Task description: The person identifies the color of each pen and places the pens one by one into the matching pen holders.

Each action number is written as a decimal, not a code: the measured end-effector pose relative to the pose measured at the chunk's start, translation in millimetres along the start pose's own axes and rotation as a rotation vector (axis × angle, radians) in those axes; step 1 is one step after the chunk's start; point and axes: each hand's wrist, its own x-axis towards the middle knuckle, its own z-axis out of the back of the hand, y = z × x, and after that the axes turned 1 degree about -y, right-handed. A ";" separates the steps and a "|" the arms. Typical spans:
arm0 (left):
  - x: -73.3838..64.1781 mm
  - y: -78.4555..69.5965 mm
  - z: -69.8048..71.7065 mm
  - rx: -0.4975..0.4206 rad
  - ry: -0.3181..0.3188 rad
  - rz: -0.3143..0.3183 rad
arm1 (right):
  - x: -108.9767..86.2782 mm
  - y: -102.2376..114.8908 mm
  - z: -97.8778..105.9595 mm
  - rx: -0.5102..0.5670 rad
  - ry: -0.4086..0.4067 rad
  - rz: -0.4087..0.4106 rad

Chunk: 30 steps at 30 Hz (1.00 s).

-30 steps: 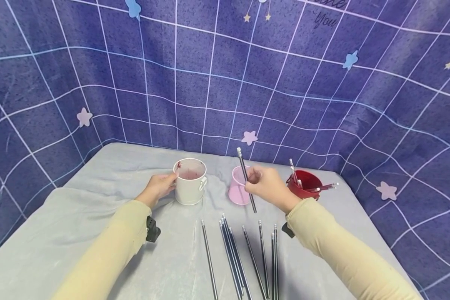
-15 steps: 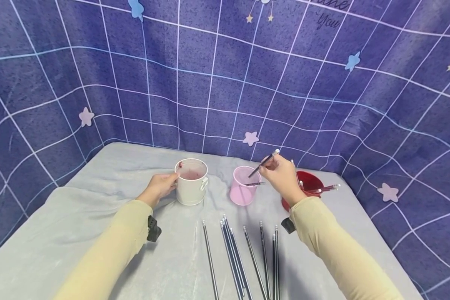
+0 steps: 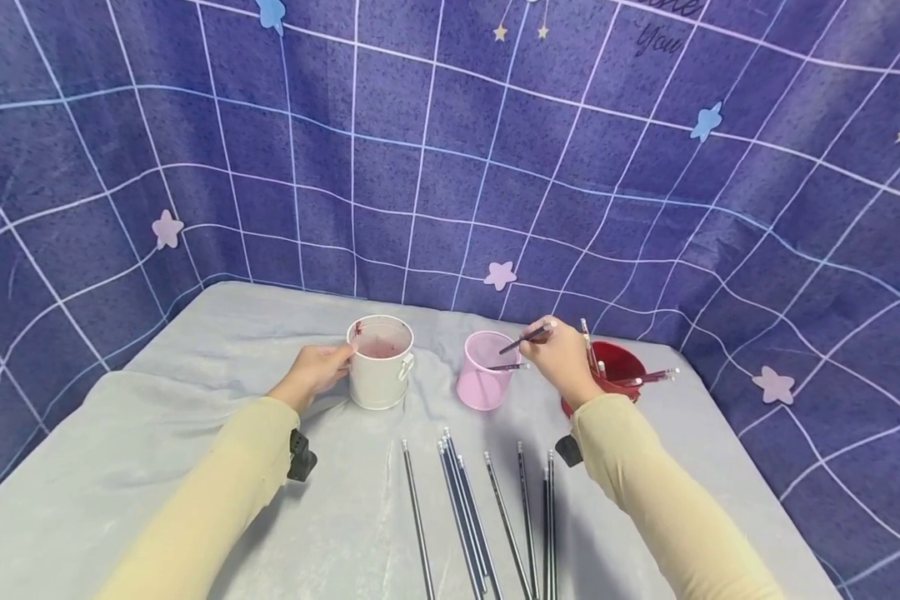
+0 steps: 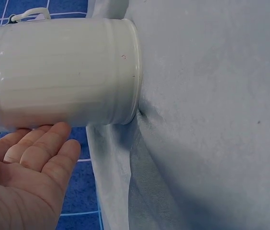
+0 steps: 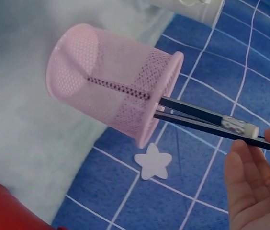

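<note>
My left hand [image 3: 313, 373] holds a white metal bucket [image 3: 378, 379] at its left side, thumb at the rim; the left wrist view shows the fingers against the bucket wall [image 4: 63, 72]. My right hand [image 3: 558, 358] pinches a dark pencil [image 3: 521, 340] near its eraser end. That pencil slants down over the mouth of a pink mesh cup [image 3: 480, 387]. A second dark pencil [image 5: 197, 110] leans in the cup, its white eraser sticking out past the rim. In the right wrist view the held pencil [image 5: 199, 125] lies alongside it at the rim.
Right of the pink cup, partly behind my right hand, stands a red bucket [image 3: 622, 362] with several pencils in it. Several dark pencils [image 3: 461, 508] lie on the grey cloth [image 3: 330, 517] in front. A blue gridded curtain [image 3: 307, 167] hangs behind.
One pencil has gone from my right hand into the pink cup. My right hand has moved right, and another pencil it holds has lowered slightly toward the cup. The left hand stays at the white bucket.
</note>
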 end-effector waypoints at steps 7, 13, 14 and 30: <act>0.1 -2.2 0.2 0.003 0.016 0.000 | -3.1 -8.2 -6.1 0.124 0.038 -0.129; 1.9 -0.1 1.4 0.005 0.010 -0.002 | -1.8 -13.8 -11.4 0.091 0.051 -0.154; 1.9 0.5 1.7 0.005 0.008 -0.002 | -1.5 -14.5 -12.4 0.096 0.054 -0.157; -1.5 -1.6 -0.1 0.012 0.007 0.019 | 0.1 -16.1 -11.8 -0.004 0.167 -0.159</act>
